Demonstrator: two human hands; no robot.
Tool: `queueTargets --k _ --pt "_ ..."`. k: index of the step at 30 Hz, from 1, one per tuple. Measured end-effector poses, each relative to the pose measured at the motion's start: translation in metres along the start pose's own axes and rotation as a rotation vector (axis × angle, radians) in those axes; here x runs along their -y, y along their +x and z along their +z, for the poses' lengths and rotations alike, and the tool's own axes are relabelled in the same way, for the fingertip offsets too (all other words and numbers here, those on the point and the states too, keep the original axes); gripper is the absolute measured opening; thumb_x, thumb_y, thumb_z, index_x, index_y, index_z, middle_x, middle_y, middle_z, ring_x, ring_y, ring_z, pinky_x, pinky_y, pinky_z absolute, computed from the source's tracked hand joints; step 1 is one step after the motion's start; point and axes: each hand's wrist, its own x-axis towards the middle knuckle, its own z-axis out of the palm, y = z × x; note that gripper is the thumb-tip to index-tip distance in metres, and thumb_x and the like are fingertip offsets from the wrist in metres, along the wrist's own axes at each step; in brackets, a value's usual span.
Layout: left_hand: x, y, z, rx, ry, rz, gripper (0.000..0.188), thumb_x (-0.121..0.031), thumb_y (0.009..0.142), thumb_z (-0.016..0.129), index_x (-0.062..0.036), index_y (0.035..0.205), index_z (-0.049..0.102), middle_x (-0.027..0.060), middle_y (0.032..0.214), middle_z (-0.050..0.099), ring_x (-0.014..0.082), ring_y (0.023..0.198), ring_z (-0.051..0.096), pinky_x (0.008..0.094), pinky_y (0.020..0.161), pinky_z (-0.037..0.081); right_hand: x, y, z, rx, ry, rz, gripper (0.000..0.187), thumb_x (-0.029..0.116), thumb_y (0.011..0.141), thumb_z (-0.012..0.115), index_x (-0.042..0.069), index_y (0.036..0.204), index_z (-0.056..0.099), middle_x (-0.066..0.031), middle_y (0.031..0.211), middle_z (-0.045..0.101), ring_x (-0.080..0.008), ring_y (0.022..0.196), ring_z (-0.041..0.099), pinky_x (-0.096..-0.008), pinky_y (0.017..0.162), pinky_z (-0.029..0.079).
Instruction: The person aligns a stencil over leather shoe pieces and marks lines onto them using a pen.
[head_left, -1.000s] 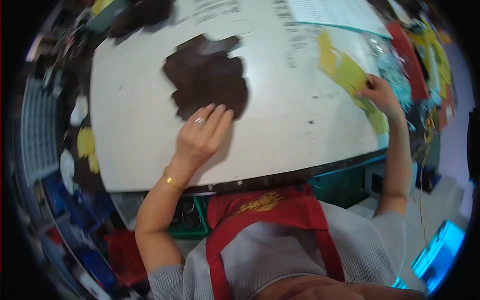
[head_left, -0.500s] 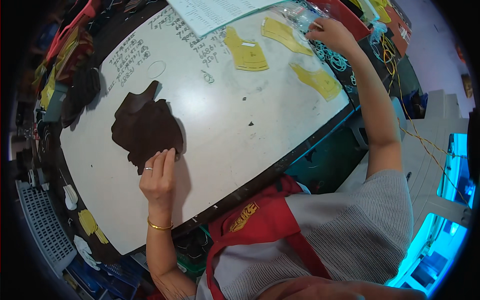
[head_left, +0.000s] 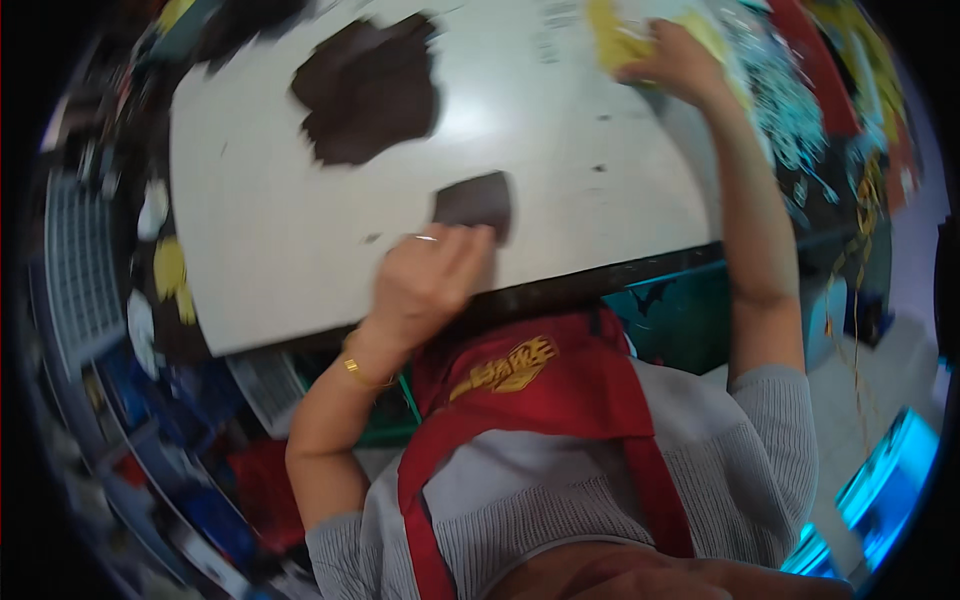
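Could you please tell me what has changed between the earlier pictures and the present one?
The left hand has drawn one dark brown piece away from the dark brown pile, toward the near edge of the white table. The right hand, beside the teal cords half a second ago, has moved leftward to the yellow pieces; blur hides whether it grips one. The pile stays on the table.

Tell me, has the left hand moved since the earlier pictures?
Yes, the left hand has moved away from the dark pile, toward the near edge of the white table.

Brn pc (head_left: 475, 198), yel pcs (head_left: 612, 42), red apron (head_left: 560, 405)
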Motion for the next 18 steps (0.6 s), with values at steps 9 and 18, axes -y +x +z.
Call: queueTargets --k 9,18 --pt "-0.043 -0.046 0.014 -0.372 -0.215 -0.127 0.026 -0.009 0.079 0.068 -0.0040 0.103 0.075 0.0093 0.103 0.070 0.0273 0.093 0.069 0.0420 0.083 0.060 0.058 -0.075 -0.012 0.033 1.167 -0.211 0.025 0.017 0.098 0.068 0.001 0.118 0.070 -0.0021 0.095 0.071 -0.0086 0.087 0.063 -0.0238 0.080 0.049" --pt "-0.048 -0.064 0.013 -0.515 -0.166 -0.334 0.023 -0.005 0.074 0.077 -0.0082 0.097 0.076 0.0060 0.103 0.070 0.0264 0.096 0.068 0.0387 0.076 0.059 0.155 -0.124 -0.003 0.542 0.892 -0.435 0.018 0.009 0.096 0.068 -0.002 0.109 0.072 -0.0035 0.090 0.073 -0.0080 0.087 0.064 -0.0252 0.082 0.052"
